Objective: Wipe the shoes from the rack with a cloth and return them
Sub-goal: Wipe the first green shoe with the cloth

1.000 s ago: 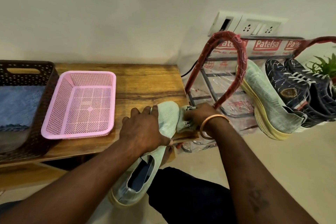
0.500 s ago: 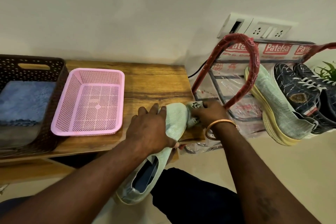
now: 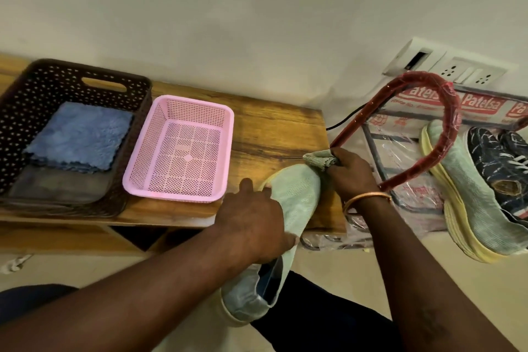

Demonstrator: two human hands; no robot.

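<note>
While the L hand stays clamped over the midfoot of the mint knit sneaker, whose toe lies on the wooden bench at approx. 5 o'clock in view, the R hand has slid its bunched green cloth from the toe's side to the tip, at 1 o'clock of the shoe. Its fingers pinch the cloth tight. Toe pass prob. nearly done; heel still to wipe. The mate waits on the shoe rack at 3 o'clock.
</note>
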